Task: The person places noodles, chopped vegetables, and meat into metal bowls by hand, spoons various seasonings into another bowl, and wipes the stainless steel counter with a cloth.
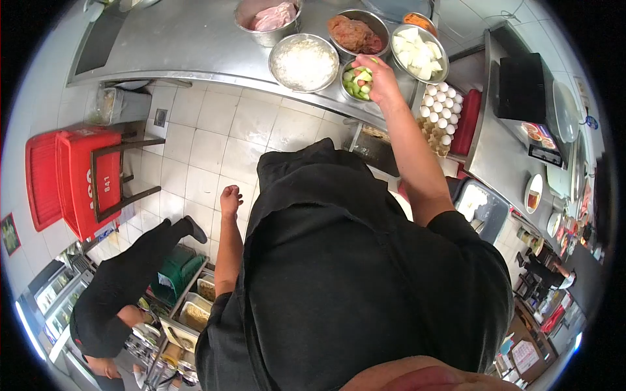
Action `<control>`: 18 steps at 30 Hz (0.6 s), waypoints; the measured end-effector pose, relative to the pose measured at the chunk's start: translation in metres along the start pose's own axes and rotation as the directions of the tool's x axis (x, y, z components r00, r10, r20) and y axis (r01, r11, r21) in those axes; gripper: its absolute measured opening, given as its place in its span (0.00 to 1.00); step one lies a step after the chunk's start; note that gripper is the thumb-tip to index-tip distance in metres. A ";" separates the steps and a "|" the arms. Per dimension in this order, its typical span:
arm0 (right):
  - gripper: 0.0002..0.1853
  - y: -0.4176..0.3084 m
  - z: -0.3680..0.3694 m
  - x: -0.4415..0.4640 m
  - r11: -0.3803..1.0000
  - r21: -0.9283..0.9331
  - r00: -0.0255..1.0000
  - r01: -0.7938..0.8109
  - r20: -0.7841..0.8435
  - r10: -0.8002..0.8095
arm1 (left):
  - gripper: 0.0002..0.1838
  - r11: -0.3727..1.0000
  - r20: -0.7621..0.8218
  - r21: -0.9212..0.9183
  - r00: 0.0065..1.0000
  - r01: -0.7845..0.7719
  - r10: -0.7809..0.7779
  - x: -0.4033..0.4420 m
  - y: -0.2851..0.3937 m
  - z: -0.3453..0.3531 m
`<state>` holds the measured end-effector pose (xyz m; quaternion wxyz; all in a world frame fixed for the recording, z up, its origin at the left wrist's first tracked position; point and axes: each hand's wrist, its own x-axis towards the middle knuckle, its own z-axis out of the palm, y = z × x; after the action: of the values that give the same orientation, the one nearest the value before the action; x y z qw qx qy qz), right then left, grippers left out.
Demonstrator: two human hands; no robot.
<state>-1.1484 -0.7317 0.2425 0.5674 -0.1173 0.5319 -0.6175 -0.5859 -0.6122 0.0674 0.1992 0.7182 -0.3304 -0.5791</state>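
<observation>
My right hand (377,79) reaches over a small metal bowl (345,93) of cut pale-green vegetable pieces (352,85). Its fingers are curled round some of the pieces, partly hiding them. My left hand (231,201) hangs low beside my body above the floor, fingers loosely curled and holding nothing. Close to the right hand stand a metal bowl of white shreds (304,62), a bowl of reddish-brown meat (357,34) and a bowl of white chunks (417,55). Behind the white chunks is a bowl of orange pieces (420,22).
A metal pot with pale pink meat (272,17) stands on the steel counter (176,45). Eggs in trays (443,107) sit to the right. Red crates (85,179) and a stool frame (124,176) are at left. Another person (117,300) bends at lower left near food containers (194,316).
</observation>
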 end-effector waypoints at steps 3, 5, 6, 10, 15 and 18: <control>0.17 -0.005 -0.008 0.004 0.923 0.378 0.998 -0.069 0.031 0.062 | 0.10 0.988 0.007 -0.154 1.000 0.024 -0.024 0.000 0.041 0.008; 0.18 -0.009 -0.009 0.003 0.846 0.521 0.994 -0.108 0.035 0.105 | 0.15 0.962 0.032 -0.274 0.999 0.006 0.003 -0.012 0.080 0.023; 0.18 -0.010 -0.006 0.003 0.797 0.590 0.991 -0.128 0.044 0.127 | 0.16 0.941 0.069 -0.338 0.997 -0.013 0.038 -0.016 0.099 0.033; 0.17 -0.017 0.022 -0.010 0.720 0.673 0.984 -0.169 0.073 0.163 | 0.18 0.855 0.210 -0.516 0.961 -0.046 0.179 -0.045 0.182 0.091; 0.10 -0.011 0.014 0.000 0.921 0.332 0.976 0.205 -0.139 -0.168 | 0.14 0.858 0.392 -0.509 0.871 -0.062 0.296 -0.060 0.241 0.151; 0.10 -0.012 0.006 -0.001 0.941 0.194 0.957 0.279 -0.141 -0.254 | 0.13 0.875 0.434 -0.482 0.854 -0.047 0.286 -0.065 0.251 0.167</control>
<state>-1.1510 -0.7364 0.2548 0.4565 -0.0918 0.4737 -0.7475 -0.8152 -0.7260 0.2392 0.3215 0.4473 -0.2879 -0.7833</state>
